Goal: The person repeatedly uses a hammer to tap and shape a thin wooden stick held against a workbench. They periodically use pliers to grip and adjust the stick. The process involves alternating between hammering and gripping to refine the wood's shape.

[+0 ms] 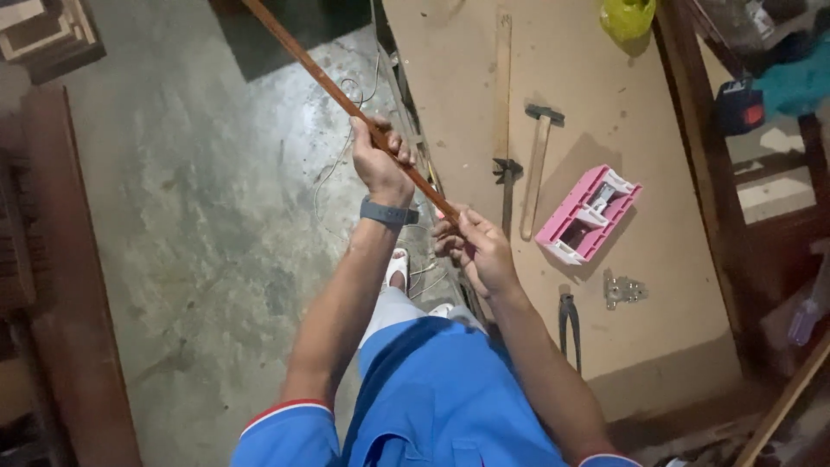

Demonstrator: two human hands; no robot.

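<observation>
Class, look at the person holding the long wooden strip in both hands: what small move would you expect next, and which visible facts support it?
Probably slide the left hand farther up the wooden strip. Both hands grip near its lower end, the right hand at the tip, so most of its length juts out unsupported.

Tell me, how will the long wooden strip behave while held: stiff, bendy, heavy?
The strip is very thin for its length, so it probably flexes and sags past the left hand. It looks light; the right hand holds its end with fingertips only. Being so slender, it may snap if bent hard.
</observation>
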